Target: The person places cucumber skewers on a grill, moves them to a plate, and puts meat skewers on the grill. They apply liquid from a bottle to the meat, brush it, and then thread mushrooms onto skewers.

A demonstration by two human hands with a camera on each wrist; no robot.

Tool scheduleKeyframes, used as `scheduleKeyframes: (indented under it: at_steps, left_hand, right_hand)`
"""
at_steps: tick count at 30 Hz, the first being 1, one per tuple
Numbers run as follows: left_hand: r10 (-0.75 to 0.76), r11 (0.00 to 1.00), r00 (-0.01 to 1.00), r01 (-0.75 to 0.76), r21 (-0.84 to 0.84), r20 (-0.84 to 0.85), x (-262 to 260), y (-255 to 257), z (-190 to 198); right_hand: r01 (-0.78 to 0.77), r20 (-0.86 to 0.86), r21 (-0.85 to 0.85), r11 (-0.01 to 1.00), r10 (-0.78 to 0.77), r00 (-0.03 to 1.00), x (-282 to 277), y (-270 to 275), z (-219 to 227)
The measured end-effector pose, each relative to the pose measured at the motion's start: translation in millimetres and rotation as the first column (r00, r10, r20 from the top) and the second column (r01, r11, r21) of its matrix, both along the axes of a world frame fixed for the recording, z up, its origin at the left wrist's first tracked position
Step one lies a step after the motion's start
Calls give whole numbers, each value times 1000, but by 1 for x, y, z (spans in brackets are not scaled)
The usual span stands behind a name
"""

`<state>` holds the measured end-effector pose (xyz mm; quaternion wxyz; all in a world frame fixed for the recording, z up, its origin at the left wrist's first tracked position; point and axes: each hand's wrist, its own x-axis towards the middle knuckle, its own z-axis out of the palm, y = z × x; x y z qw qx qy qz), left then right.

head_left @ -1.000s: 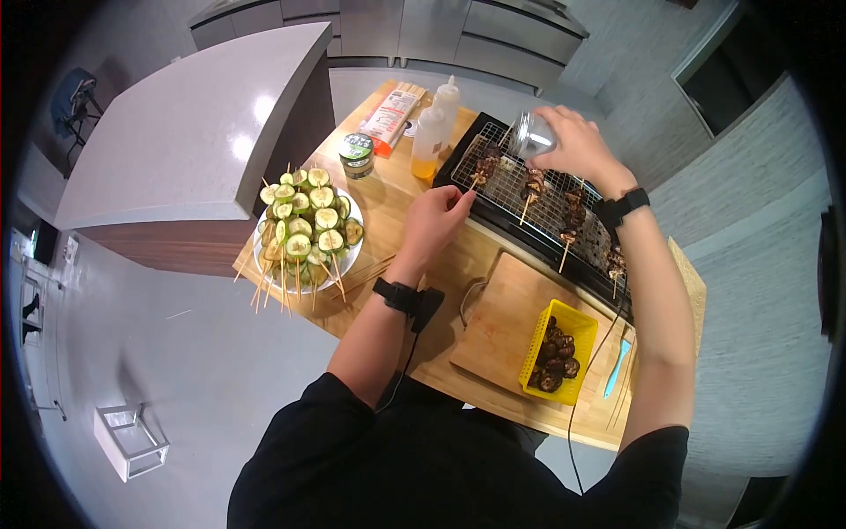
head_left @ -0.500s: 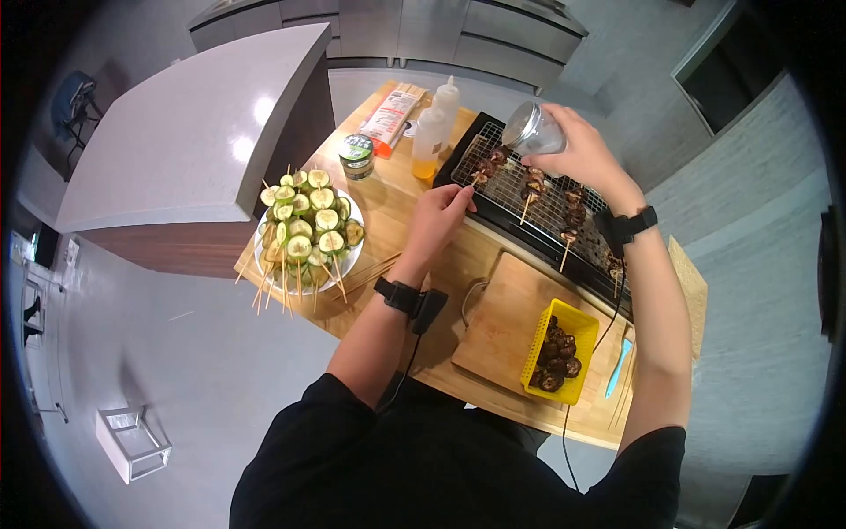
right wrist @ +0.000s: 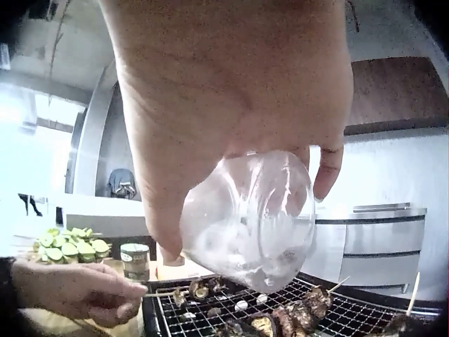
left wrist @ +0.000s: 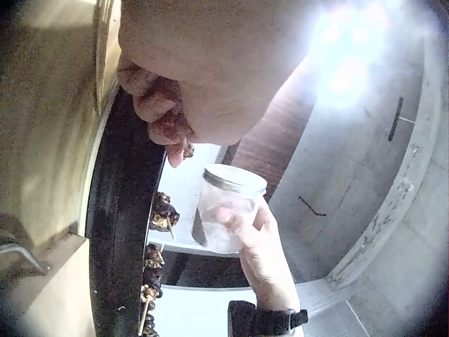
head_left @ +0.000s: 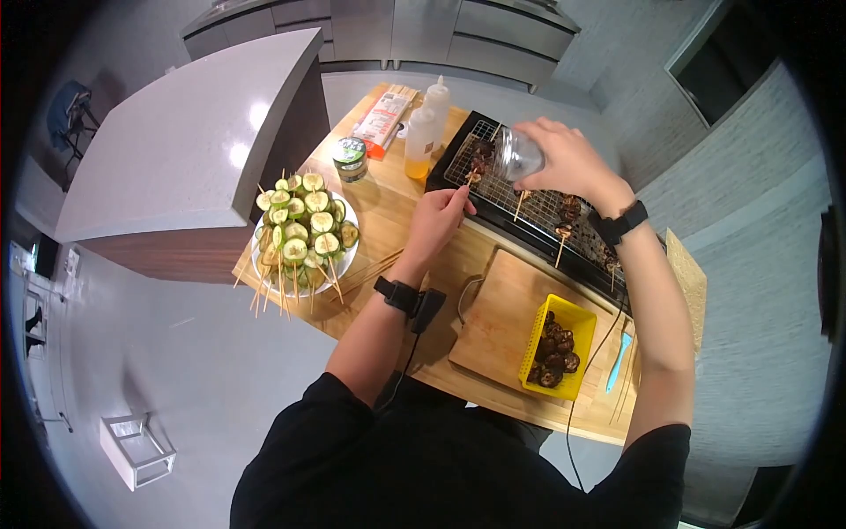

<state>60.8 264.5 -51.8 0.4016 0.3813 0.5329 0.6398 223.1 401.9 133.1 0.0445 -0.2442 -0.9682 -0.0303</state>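
My right hand (head_left: 568,160) grips a clear jar (head_left: 522,157) with a metal lid, holding it on its side over the left part of the black grill (head_left: 520,216). Some grainy stuff shows inside the jar in the right wrist view. At the grill's front left edge, my left hand (head_left: 434,219) pinches the stick end of a skewer (right wrist: 163,293). Dark brown mushroom pieces (right wrist: 200,289) on that skewer lie on the wire rack, below the jar. More mushroom skewers (head_left: 564,231) lie to the right, sticks pointing toward me.
Left stands a plate of zucchini skewers (head_left: 308,225). Behind are a lidded jar (head_left: 350,160), squeeze bottles (head_left: 419,141) and a skewer pack (head_left: 384,123). In front lie a cutting board (head_left: 498,309), a yellow basket (head_left: 578,309) of mushrooms and a blue brush (head_left: 619,363).
The jar in my right hand rose with its lid tilted up, then came down and a little left over the grill. My left hand stays at the skewer end.
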Motion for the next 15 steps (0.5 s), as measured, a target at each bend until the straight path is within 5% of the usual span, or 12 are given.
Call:
scheduleKeyframes:
  at_steps: [12,15]
  left_hand:
    - [1,1000,1000,-2,28,22,0,1,0]
    - [-6,999,1000,5,34,31,1,2,0]
  right_hand:
    - [-18,-5,39,999,18,1000,-15,3,0]
    - [-5,-122,156,988,25,992,-13,11,-6]
